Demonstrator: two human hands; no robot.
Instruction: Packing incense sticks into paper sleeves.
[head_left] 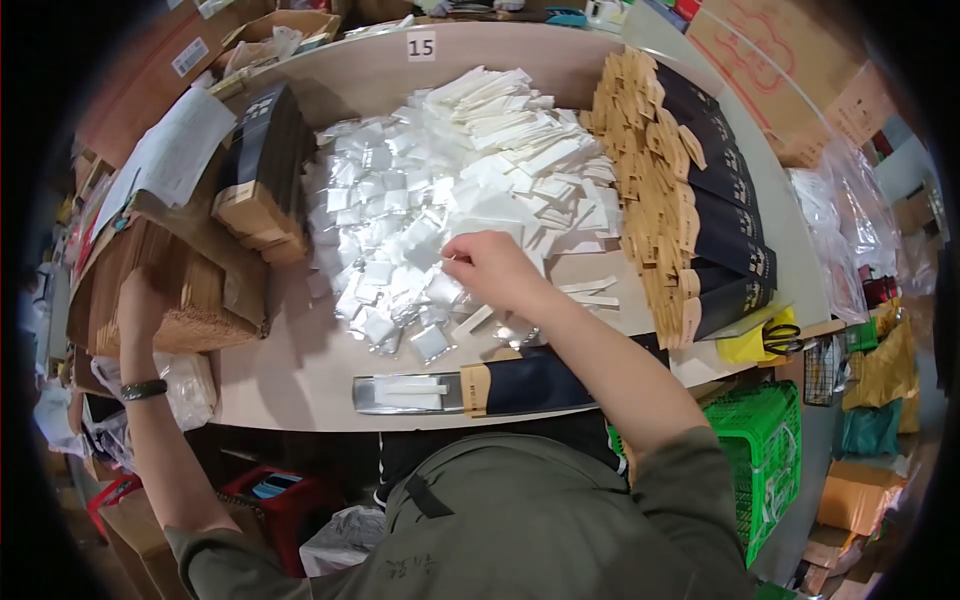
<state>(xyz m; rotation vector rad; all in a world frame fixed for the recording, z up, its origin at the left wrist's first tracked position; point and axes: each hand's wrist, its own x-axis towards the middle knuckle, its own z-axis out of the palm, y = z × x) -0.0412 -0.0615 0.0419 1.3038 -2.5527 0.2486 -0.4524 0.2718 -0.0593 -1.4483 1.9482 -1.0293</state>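
Observation:
My left hand (142, 305) reaches into a carton (235, 275) tightly packed with brown paper pieces (190, 325); its fingers are hidden. My right hand (497, 268) is over the middle of the table, thumb and fingertips drawn together at the edge of a heap of small clear packets (372, 275) with white squares inside. What it pinches, if anything, is too small to make out. In front of me lies a shallow silvery tray (365, 395) with white paper strips (412, 388) in it. Its right end meets a dark blue and brown paper sleeve (530, 385).
White folded strips (545, 150) are heaped behind the packets. Overlapping dark and brown sleeves (715, 200) line the right side; another bundle of sleeves (265, 160) stands at the left. Black-handled scissors (782, 338) rest at the right edge, above a green plastic crate (765, 450).

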